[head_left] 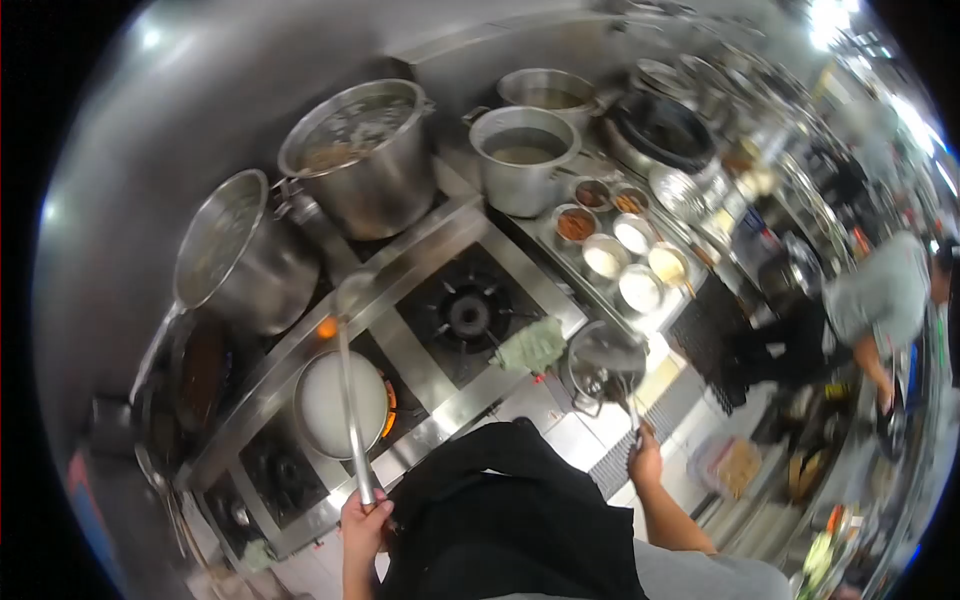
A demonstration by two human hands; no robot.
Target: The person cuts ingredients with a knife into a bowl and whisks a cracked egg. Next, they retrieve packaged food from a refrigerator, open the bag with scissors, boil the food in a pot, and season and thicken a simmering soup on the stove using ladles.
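At a steel stove (447,400), the left hand (364,522) clamps its fingers on a long, shiny ladle (349,400) slanting across a pot (299,405) of white liquid (325,400); the right hand (645,455) closes its fingers round a grey pan's (605,352) handle.

Looking forward and down through one wide, curved head-worn view.

Sitting above the plain black cloth apron (510,540) and peering steeply over it, placing it nearest, at bottom centre; facing the silver steel stove with round black burners (400,375) and slanting it diagonally across the frame; catching the bare left hand (367,520) and the bare right hand (646,455) from above, low in the view; reaching beyond the stove to a tall, round, silver metal pot (375,190), and sideways, farther off, to another person in a pale grey shirt (880,285); bending straight edges toward dark, rounded corners.
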